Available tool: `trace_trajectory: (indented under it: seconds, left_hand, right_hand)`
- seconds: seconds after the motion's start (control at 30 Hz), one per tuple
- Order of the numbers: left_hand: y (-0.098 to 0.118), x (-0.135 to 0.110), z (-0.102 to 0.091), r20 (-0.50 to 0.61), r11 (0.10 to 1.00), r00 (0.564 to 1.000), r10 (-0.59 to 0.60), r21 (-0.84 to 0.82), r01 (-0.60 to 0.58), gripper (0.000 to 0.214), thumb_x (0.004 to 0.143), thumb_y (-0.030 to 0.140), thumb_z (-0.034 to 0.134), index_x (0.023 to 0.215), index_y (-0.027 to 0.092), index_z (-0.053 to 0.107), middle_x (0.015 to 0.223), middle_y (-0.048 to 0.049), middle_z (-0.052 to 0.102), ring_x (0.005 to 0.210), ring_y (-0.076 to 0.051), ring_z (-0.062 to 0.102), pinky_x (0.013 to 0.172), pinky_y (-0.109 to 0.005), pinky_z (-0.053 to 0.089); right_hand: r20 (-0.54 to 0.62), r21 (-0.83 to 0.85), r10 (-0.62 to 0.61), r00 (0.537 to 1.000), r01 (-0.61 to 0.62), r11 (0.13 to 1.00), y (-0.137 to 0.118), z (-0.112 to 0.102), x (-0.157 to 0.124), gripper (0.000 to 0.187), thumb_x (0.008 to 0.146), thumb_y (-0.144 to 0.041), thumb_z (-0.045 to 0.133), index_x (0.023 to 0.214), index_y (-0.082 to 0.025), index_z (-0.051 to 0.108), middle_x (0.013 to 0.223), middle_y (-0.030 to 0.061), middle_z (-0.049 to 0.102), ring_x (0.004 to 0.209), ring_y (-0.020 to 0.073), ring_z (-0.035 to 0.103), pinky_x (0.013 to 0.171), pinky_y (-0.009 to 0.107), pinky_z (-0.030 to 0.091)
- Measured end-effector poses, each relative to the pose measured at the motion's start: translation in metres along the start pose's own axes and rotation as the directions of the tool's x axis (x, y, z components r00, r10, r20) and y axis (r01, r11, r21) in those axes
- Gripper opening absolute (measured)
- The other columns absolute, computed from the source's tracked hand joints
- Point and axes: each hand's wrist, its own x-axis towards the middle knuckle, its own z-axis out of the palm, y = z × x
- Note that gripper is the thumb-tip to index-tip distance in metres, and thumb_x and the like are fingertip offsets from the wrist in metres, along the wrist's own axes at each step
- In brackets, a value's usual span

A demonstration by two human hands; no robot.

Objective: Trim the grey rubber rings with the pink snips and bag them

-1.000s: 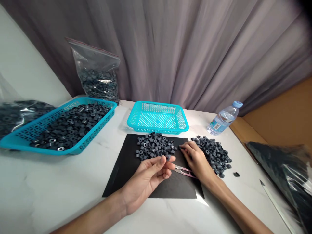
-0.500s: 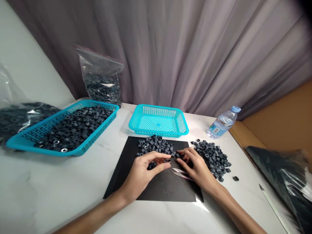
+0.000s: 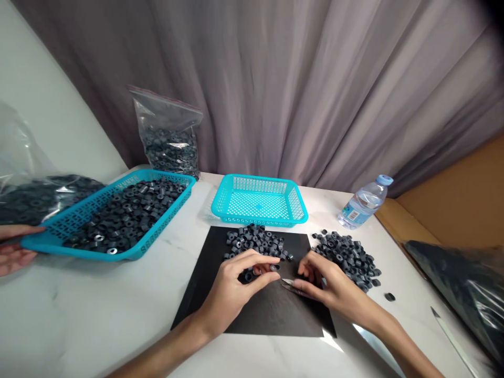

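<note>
My left hand [image 3: 240,283] pinches a small dark ring [image 3: 274,268] between thumb and fingertips, over the black mat [image 3: 271,315]. Thread snips [image 3: 290,285] lie on the mat, tips pointing left. Above them is my right hand [image 3: 334,281], its fingers curled but apart from the thumb. That thumb rests at the snips and covers part of them; the handle end is mostly hidden. A pile of similar rings [image 3: 255,241] sits behind my left hand. Another ring pile [image 3: 350,257] lies beyond my right hand, partly off the mat.
A turquoise basket [image 3: 224,215] stands behind the mat. Another person's hand [image 3: 18,249] touches the ring-filled basket [image 3: 134,252] at left. Bags of rings [image 3: 169,147] stand behind it. At right are a water bottle [image 3: 364,205], a dark plastic bag [image 3: 464,283] and a pointed blade [image 3: 449,336].
My right hand has drawn back from the ring pile to the snips. My left hand still pinches a ring. Another person's hand has appeared at the left basket. The view has shifted slightly.
</note>
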Motion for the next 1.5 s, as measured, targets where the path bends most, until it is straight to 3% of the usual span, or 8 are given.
trace_trajectory:
  seconds: [0.1,0.2,0.43,0.6,1.1,1.37,1.5]
  left_hand:
    - [0.001,0.000,-0.003,0.000,1.000,1.000,0.010,0.007,-0.010,0.018,0.088,0.026,0.077,0.105,0.026,0.080,0.088,-0.0012,0.070,0.079,-0.015,0.066,0.076,-0.026,0.053]
    - [0.001,0.001,-0.004,-0.006,1.000,1.000,-0.003,-0.013,0.003,0.019,0.088,0.026,0.076,0.107,0.027,0.080,0.090,-0.0008,0.069,0.079,-0.014,0.065,0.077,-0.025,0.052]
    - [-0.002,0.005,-0.006,-0.019,0.997,0.998,-0.061,-0.049,0.060,0.019,0.089,0.030,0.075,0.108,0.028,0.079,0.088,0.0002,0.066,0.081,-0.014,0.063,0.079,-0.026,0.052]
    - [0.003,0.006,-0.010,-0.014,0.993,0.995,-0.096,-0.068,0.095,0.023,0.090,0.034,0.074,0.110,0.026,0.079,0.091,-0.0017,0.066,0.084,-0.016,0.063,0.082,-0.029,0.053]
    - [0.014,0.007,-0.006,0.073,0.941,0.966,-0.247,-0.219,0.257,0.025,0.091,0.035,0.071,0.113,0.028,0.079,0.110,-0.0040,0.071,0.101,-0.019,0.065,0.092,-0.029,0.050]
    - [0.016,0.007,-0.006,0.074,0.876,0.940,-0.333,-0.346,0.337,0.027,0.086,0.037,0.077,0.110,0.024,0.077,0.100,-0.0043,0.073,0.086,-0.016,0.064,0.074,-0.025,0.049]
    - [0.018,0.009,-0.005,0.143,0.759,0.904,-0.404,-0.499,0.418,0.027,0.087,0.035,0.078,0.109,0.019,0.078,0.095,-0.0062,0.075,0.083,-0.013,0.063,0.072,-0.022,0.048]
  right_hand:
    - [0.120,-0.017,0.021,0.993,-0.019,1.000,0.003,-0.003,-0.002,0.028,0.095,-0.049,0.066,0.098,-0.023,0.058,0.092,0.0010,0.060,0.080,0.0171,0.056,0.071,0.029,0.043]
    - [0.156,-0.021,0.041,0.987,-0.038,0.999,0.005,-0.006,-0.002,0.026,0.094,-0.047,0.068,0.098,-0.023,0.060,0.091,0.0008,0.061,0.082,0.0175,0.057,0.072,0.029,0.043]
    - [0.160,0.007,0.082,0.984,-0.084,0.996,0.002,-0.007,-0.001,0.026,0.093,-0.047,0.070,0.095,-0.022,0.061,0.091,0.0004,0.061,0.083,0.0173,0.057,0.073,0.028,0.043]
    - [0.147,0.020,0.045,0.988,-0.048,0.999,0.003,-0.004,-0.001,0.026,0.093,-0.046,0.070,0.095,-0.022,0.061,0.091,0.0007,0.060,0.084,0.0177,0.057,0.073,0.029,0.043]
    - [0.143,0.014,0.041,0.989,-0.043,0.999,0.004,-0.006,-0.002,0.025,0.094,-0.046,0.069,0.095,-0.023,0.060,0.089,-0.0002,0.060,0.082,0.0173,0.056,0.072,0.029,0.043]
    - [0.132,0.008,0.024,0.991,-0.025,1.000,0.000,-0.007,-0.002,0.025,0.094,-0.046,0.069,0.094,-0.022,0.061,0.088,0.0006,0.061,0.082,0.0175,0.056,0.072,0.029,0.044]
    - [0.135,0.005,0.027,0.991,-0.028,1.000,-0.002,-0.008,-0.002,0.026,0.094,-0.047,0.068,0.094,-0.022,0.061,0.087,0.0003,0.060,0.081,0.0175,0.056,0.071,0.029,0.044]
